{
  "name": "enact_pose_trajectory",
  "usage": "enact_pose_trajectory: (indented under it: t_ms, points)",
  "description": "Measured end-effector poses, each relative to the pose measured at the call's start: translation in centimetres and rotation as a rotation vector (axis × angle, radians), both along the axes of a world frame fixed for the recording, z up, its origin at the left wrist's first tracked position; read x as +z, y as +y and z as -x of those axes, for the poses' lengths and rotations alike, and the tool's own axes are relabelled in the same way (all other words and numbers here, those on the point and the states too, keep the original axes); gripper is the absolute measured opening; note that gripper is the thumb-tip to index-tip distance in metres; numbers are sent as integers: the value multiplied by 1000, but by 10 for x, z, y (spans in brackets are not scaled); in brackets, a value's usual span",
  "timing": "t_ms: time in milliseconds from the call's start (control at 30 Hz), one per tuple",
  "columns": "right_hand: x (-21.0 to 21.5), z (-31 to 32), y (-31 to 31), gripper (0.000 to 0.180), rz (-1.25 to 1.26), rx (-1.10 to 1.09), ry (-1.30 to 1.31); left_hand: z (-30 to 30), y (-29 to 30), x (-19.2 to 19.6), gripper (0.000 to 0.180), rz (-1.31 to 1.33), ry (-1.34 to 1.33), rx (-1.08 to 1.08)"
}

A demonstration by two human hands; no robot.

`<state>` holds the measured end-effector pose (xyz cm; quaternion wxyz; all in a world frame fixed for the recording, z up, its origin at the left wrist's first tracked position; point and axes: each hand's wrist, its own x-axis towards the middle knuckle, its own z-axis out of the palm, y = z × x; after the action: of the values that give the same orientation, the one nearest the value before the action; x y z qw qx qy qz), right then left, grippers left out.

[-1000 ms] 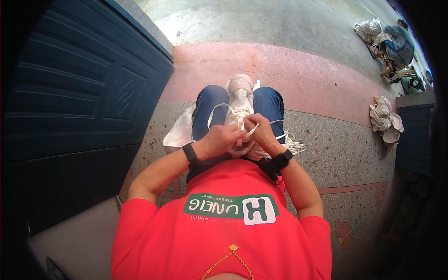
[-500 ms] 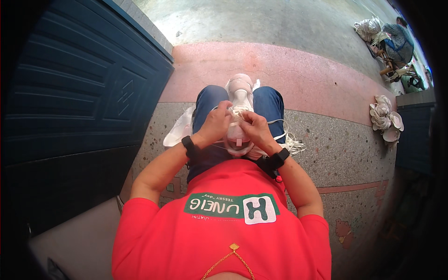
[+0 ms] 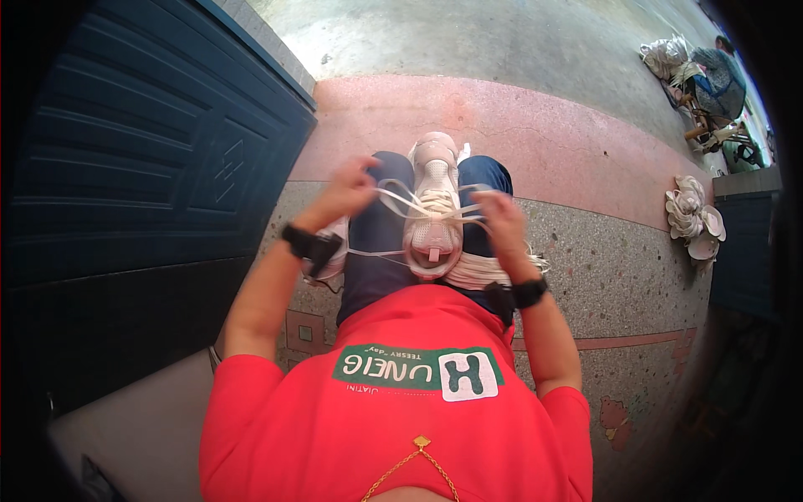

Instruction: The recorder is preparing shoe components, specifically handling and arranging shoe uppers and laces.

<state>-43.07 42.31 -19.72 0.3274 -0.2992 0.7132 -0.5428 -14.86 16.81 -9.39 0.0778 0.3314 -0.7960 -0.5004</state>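
Observation:
A pale pink and white sneaker (image 3: 433, 238) lies between my thighs, its toe pointing away from me. White shoelaces (image 3: 398, 197) cross over its front in a bow knot, with loops stretched out to both sides. My left hand (image 3: 347, 189), smeared by motion, is closed on the lace at the left of the shoe. On the other side my right hand (image 3: 503, 224) pinches the lace, also blurred. One loose lace runs left across my thigh from the shoe.
A bundle of white laces (image 3: 481, 271) rests at my right thigh. Part of another pale shoe (image 3: 335, 251) shows beside my left leg. A dark blue door (image 3: 159, 159) stands at the left. More pale shoes (image 3: 696, 216) are piled at the right, with a loaded cart (image 3: 707, 92) beyond.
Both hands were close together over the knot; now they have moved apart, left and right, drawing the lace loops outward. The sneaker stays in place.

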Motion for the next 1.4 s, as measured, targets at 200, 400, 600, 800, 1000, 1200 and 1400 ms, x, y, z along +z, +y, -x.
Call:
enact_pose_trajectory:
  t_ms: [200,400,600,800,1000,1200,1400]
  points:
    - [-65,195,236,9,573,-730,-739,-235,-135,21,52,-291,-130,657]
    - [-57,196,250,34,53,-1051,-605,-253,-114,-2,30,-50,-395,472]
    - [20,65,33,28,-47,-199,239,-50,-29,-23,22,279,-71,162]
    - [58,-43,-11,21,-128,449,678,56,60,-7,26,391,-191,-255]
    - [46,-52,8,11,-66,473,926,42,31,-14,24,-238,-281,-372]
    - [45,-50,13,4,-50,481,1054,33,21,-14,20,-511,-365,-216]
    - [66,-53,-12,19,148,342,903,32,50,-13,36,381,-135,-346]
